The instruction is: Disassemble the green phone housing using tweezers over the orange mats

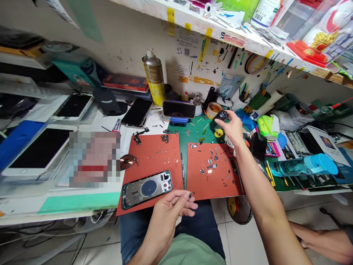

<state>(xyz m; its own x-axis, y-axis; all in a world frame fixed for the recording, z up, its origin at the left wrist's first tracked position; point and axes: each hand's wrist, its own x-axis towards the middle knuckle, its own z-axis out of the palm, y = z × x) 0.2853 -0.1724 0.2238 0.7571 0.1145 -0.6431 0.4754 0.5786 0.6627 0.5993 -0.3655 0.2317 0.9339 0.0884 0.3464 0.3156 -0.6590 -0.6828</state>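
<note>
My left hand [175, 206], low in front of me, pinches a tiny dark part [192, 194] between thumb and forefinger. An open phone housing [146, 188] with a round coil lies beside it on the left orange mat [154, 149]. Farther back on the right, my right hand [232, 125] has its fingers round a black object [221, 117], whose kind I cannot make out. A small yellow round container [218, 133] stands just below that hand. Small metal parts [212, 166] lie scattered on the right orange mat [200, 184]. Between the mats rests a thin metal tool [182, 171].
A tall spray can [154, 79] and a phone on a blue stand [178, 109] stand at the back. At the right lies a blue bottle [303, 165]. A white tablet [38, 151] lies left. Overhead runs a loaded shelf [198, 27]. Another person's arm [317, 237] shows lower right.
</note>
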